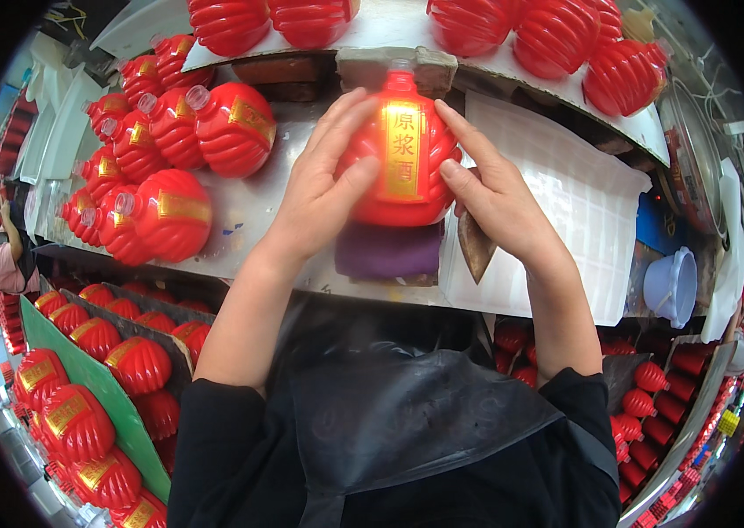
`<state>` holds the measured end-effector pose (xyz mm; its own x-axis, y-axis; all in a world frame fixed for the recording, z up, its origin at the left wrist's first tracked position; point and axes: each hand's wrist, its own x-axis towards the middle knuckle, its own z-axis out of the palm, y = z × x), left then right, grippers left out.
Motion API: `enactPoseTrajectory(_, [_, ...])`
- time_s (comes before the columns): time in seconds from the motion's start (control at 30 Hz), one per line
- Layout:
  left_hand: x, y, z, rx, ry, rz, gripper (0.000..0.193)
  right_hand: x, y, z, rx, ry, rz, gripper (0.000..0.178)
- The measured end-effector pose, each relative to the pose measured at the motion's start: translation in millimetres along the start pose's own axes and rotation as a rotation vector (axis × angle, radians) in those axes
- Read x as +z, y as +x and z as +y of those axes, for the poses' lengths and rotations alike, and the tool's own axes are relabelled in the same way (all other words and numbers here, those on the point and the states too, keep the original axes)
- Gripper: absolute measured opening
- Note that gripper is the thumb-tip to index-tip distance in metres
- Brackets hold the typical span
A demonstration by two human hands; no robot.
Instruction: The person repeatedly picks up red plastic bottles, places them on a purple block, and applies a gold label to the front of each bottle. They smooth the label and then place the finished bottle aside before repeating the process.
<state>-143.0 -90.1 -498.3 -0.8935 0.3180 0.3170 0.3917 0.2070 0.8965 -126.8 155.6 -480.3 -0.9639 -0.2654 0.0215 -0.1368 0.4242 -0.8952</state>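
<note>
A glossy red ribbed bottle (363, 192) with a clear threaded neck stands at the far side of a purple cloth pad (388, 253), in front of me. A shiny gold label (403, 180) runs down its front. My left hand (326, 180) grips the bottle's left side, thumb lying near the label's edge. From the other side my right hand (502, 195) clasps it, thumb by the label and fingers along the shoulder. Below the right palm a brown pointed blade-like piece (476, 249) sticks out; whether that hand holds it is hidden.
Several labelled red bottles (169, 211) lie at the left of the bench. A white shelf (389, 33) with plain red bottles runs along the back. To the right are a white plastic sheet (557, 202) and a pale bucket (671, 288). Crates of red bottles (139, 365) flank me.
</note>
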Motion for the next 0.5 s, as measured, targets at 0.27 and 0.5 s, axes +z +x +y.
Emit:
enactPoseTrajectory(0.27, [11, 1, -1, 0.004, 0.032, 0.074, 0.071, 12, -1, -14, -0.049, -0.289, 0.108, 0.08])
enactPoseTrajectory(0.5, [13, 1, -1, 0.01, 0.062, 0.094, 0.068, 10, -1, -13, -0.002, -0.266, 0.079, 0.079])
